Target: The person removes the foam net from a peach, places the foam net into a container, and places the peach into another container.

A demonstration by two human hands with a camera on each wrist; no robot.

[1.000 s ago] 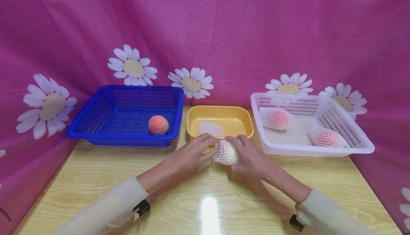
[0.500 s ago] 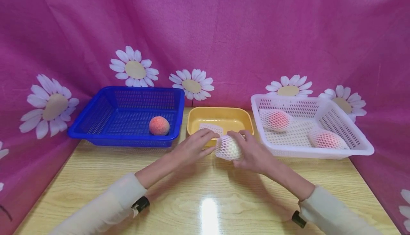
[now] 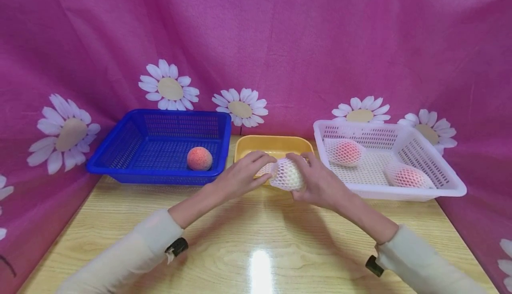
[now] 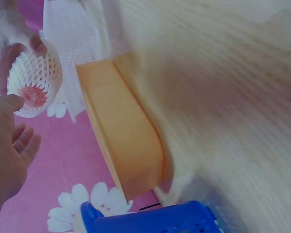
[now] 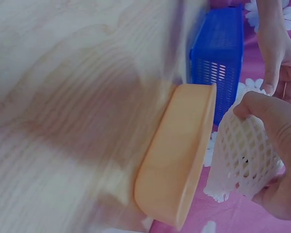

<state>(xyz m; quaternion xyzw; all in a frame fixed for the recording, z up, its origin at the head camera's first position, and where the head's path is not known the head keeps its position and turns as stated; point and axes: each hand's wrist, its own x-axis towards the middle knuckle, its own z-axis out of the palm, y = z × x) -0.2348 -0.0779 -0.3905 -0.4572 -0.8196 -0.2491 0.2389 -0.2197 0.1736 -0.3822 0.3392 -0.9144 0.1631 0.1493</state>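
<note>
Held fruit [image 3: 294, 177]: rounded, enclosed in a white open-mesh sleeve [image 3: 281, 179]; cream colouring is shown in the head view, a reddish patch at the sleeve's end in the left wrist view.
Location: held above the worktop [image 3: 224, 254], at the near rim of the yellow tray [image 3: 276, 143], midway between the worktop's side edges.
Right hand [image 3: 322, 182]: curled around the netted fruit.
Left hand [image 3: 242, 175]: thumb and fingers held apart beside the sleeve's end; contact cannot be told.
Blue basket [image 3: 156, 179]: positioned at the far left corner; one bare reddish fruit [image 3: 199, 159] is contained.
</note>
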